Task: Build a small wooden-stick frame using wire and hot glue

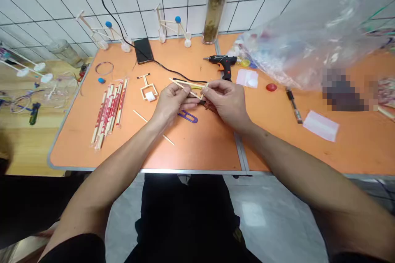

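Counting from here: 2 hands, L hand (173,100) and R hand (226,98), on 1 held stick frame (188,88). Also 1 loose stick frame (147,88), 2 blue-ball stick models (171,24) by wall, 1 glue gun (221,62), 1 phone (143,50), 1 purple clip (187,116), 1 red cap (271,87), 1 marker (294,105), 2 pink sheets (321,125), 1 loose blue ball (101,80), 1 plastic bag (296,37), approx 7 wrapped chopsticks (108,113).

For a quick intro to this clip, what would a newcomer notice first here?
The eye lands first on the left hand and right hand, at the centre of the orange table, pinching a small frame of wooden sticks. Just beyond sits a black hot glue gun, and a clear plastic bag looms at upper right.
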Tool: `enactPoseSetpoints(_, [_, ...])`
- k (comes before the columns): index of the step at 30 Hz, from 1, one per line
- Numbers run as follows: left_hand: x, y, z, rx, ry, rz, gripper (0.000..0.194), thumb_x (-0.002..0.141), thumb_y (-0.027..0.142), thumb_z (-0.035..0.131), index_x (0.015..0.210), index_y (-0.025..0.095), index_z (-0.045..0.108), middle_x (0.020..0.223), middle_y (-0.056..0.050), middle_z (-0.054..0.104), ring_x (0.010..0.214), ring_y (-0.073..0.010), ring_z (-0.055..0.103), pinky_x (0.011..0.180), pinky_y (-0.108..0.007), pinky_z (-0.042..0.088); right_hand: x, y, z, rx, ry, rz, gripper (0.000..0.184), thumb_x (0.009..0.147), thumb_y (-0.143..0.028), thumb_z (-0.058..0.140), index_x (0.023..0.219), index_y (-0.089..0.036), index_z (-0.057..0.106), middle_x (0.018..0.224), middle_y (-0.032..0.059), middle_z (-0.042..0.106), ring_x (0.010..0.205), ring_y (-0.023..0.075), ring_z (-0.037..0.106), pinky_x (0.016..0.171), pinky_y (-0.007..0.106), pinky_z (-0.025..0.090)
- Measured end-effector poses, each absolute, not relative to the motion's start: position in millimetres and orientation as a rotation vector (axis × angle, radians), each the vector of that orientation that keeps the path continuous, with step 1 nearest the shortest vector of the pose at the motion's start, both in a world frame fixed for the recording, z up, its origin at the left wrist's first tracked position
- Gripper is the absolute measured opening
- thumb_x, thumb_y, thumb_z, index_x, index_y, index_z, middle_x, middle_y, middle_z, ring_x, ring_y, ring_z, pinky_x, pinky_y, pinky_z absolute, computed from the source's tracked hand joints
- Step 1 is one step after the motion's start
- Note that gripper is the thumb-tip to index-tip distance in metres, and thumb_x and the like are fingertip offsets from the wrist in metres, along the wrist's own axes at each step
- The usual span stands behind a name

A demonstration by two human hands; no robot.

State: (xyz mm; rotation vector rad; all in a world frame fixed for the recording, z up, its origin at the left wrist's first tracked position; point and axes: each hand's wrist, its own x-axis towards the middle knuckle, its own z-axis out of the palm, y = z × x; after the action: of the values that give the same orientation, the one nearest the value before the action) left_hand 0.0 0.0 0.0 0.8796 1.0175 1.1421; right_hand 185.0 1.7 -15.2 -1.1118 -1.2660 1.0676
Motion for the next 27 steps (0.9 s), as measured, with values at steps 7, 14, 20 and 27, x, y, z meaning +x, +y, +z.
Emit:
enactPoseSetpoints(7, [-1.2, -0.9, -0.2, 0.872, 1.056, 1.129, 0.038, 0.097, 0.042, 0.099, 0.103, 0.020, 0.068, 0.093, -0.004, 0.088, 0.086, -0.0206, 0.091, 0.074, -0.022, 0.070, 184.8, 1.3, -14.2, -1.111, -1.263, 1.081, 0.019, 0.088, -0.039, 0.092, 0.083, -0.026, 0.080, 0.069, -0.0013, 0.073, 0.059, 0.0150, 0.063, 0.056, 0.029, 0.053])
enactPoseSetpoints(14, [-0.4, -1.2, 0.9, 0.877, 1.033, 1.133, 0.040, 0.096, 0.043, 0.100, 0.102, 0.020, 0.067, 0.089, -0.003, 0.087, 0.083, -0.0193, 0.091, 0.069, -0.018, 0.069, 184.1, -0.7, -11.1, -1.113, -1.249, 1.094, 0.019, 0.089, -0.039, 0.093, 0.083, -0.026, 0.080, 0.071, -0.0009, 0.073, 0.059, 0.0146, 0.063, 0.058, 0.030, 0.055])
enactPoseSetpoints(20, [-0.5, -1.1, 0.8, 0.877, 1.016, 1.141, 0.034, 0.100, 0.038, 0.096, 0.100, 0.019, 0.067, 0.088, -0.002, 0.087, 0.079, -0.0178, 0.090, 0.069, -0.019, 0.069, 184.5, -0.2, -11.6, -1.121, -1.271, 1.082, 0.023, 0.090, -0.042, 0.094, 0.083, -0.026, 0.079, 0.072, -0.0006, 0.073, 0.060, 0.0152, 0.064, 0.058, 0.030, 0.056])
enactPoseSetpoints(27, [-0.2, -1.7, 1.9, 0.874, 1.033, 1.140, 0.030, 0.102, 0.035, 0.093, 0.101, 0.019, 0.068, 0.090, -0.003, 0.087, 0.080, -0.0179, 0.090, 0.070, -0.019, 0.069, 184.4, 0.3, -12.3, -1.128, -1.254, 1.080, 0.017, 0.089, -0.036, 0.091, 0.083, -0.026, 0.079, 0.070, -0.0011, 0.073, 0.059, 0.0145, 0.064, 0.058, 0.029, 0.055])
